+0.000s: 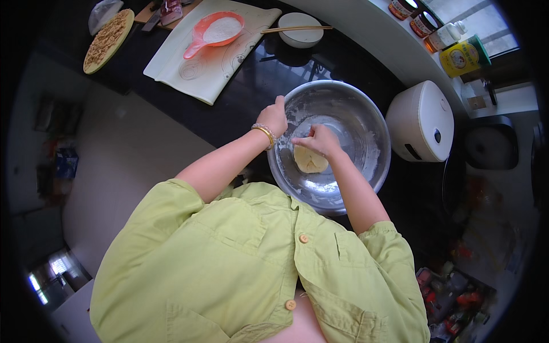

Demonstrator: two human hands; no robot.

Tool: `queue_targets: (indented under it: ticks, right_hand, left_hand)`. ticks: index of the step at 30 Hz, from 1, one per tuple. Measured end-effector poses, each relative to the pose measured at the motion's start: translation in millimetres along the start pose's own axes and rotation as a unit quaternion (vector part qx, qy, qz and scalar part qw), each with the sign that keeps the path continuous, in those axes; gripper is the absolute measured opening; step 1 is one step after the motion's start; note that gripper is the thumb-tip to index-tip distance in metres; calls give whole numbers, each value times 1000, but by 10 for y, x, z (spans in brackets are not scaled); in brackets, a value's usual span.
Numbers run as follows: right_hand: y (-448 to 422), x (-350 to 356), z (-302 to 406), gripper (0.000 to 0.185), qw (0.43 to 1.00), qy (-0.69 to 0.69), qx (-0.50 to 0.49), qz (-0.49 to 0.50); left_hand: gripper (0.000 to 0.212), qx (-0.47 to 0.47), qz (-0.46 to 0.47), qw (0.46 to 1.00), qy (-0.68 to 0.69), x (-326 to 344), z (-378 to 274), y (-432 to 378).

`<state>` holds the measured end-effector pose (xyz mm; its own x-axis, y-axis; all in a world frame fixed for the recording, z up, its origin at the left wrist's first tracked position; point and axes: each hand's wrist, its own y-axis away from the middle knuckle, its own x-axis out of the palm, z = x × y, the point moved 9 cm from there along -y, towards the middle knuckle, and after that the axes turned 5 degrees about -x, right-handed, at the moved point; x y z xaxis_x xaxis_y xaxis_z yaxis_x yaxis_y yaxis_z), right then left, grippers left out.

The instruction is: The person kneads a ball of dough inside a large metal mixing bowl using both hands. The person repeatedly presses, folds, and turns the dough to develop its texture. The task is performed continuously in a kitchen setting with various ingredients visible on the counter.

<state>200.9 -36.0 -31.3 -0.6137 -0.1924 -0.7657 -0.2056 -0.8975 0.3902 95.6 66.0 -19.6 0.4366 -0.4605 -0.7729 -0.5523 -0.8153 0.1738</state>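
A wide stainless steel bowl (372, 141) stands before me, its inner wall smeared with flour and dough residue. My left hand (272, 116), with bracelets at the wrist, grips the bowl's left rim. Inside the bowl lies a rounded lump of pale dough (310, 162) with creases on its near side. My right hand (321, 140) is at the far edge of this dough, fingers curled and thumb pointing left. The hand covers that edge, so part of its grip on the dough is hidden.
A pale mat (195, 92) bears a red scoop (198, 43) of white powder. Chopsticks (274, 30) rest across a white bowl (300, 40). A white rice cooker (422, 122) stands right of the steel bowl. Jars (424, 25) line the sill. A plate of crumbly food (107, 40) is far left.
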Motion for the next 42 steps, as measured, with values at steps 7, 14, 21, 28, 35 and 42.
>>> queue_targets:
  ticks: [7, 14, 21, 28, 35, 42]
  right_hand:
    - [25, 171, -168, 45, 985, 168, -39, -9]
    - [459, -28, 56, 30, 942, 154, -102, -281]
    - [369, 120, 71, 27, 905, 223, -147, -332]
    - [5, 148, 6, 34, 925, 224, -94, -294]
    - [-294, 114, -622, 40, 988, -62, 108, -94]
    - [981, -866, -715, 46, 916, 119, -57, -379]
  left_hand:
    - [35, 0, -10, 1000, -5, 44, 16, -11]
    - [33, 9, -23, 1000, 17, 69, 55, -39]
    - [25, 16, -2, 1000, 10, 23, -60, 46]
    - [33, 30, -18, 999, 23, 17, -29, 33]
    - [38, 140, -38, 989, 35, -276, -407, -9]
    - [67, 264, -131, 936, -193, -388, -840, 105]
